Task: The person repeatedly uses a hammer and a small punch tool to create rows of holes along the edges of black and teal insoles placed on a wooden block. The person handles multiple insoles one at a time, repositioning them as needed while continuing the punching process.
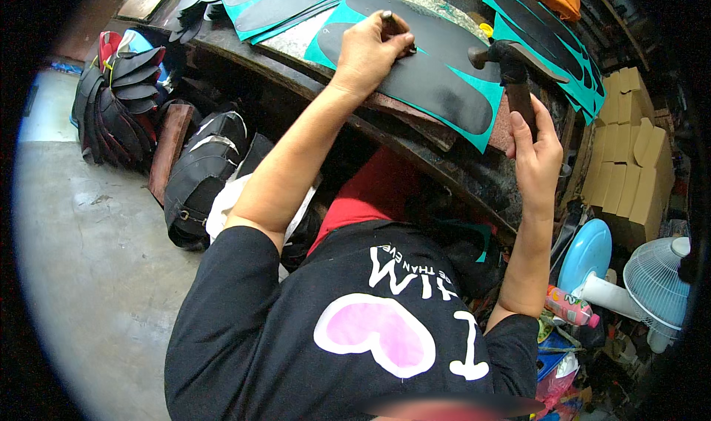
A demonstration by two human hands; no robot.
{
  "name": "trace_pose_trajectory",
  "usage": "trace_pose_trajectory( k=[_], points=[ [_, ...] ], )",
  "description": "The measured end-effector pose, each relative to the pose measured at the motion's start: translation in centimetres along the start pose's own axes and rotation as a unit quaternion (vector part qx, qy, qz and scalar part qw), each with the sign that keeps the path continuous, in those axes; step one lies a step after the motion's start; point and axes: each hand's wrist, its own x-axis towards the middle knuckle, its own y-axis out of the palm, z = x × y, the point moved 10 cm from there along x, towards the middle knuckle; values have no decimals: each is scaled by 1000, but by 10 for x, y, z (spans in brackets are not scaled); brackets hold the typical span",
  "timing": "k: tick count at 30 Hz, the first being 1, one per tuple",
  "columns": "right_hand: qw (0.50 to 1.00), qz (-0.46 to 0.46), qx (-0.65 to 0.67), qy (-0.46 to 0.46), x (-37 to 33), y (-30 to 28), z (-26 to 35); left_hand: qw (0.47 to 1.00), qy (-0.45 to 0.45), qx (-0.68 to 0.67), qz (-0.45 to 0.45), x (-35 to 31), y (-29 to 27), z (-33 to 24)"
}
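Observation:
My left hand [374, 51] pinches a short, dark rod that looks like a punch [387, 17]. Its shiny top pokes out above the fingers, and its lower end meets a teal sheet with black sole-shaped pieces [444, 88] on the bench. Most of the rod is hidden by the fingers. My right hand [535, 151] grips the brown handle of a hammer [511, 62], which is raised to the right of the sheet. Dark wrapping covers the handle just below the hammer's metal head.
More teal sheets with black shapes lie at the back left [296, 6] and right [544, 43] of the bench [296, 80]. Bundled black soles [115, 110] and a black bag [204, 184] stand left. Cardboard boxes [626, 162] and a fan [659, 280] stand right.

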Motion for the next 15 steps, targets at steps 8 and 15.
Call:
trace_pose_trajectory(
  k=[8,15],
  points=[
    [973,-42,-108,-199,10,-8,67,999,-13,30,-43,-2,-6,6],
    [958,-119,0,-262,-4,-18,111,957,187,221,-2,-19,21,-46]
  ],
)
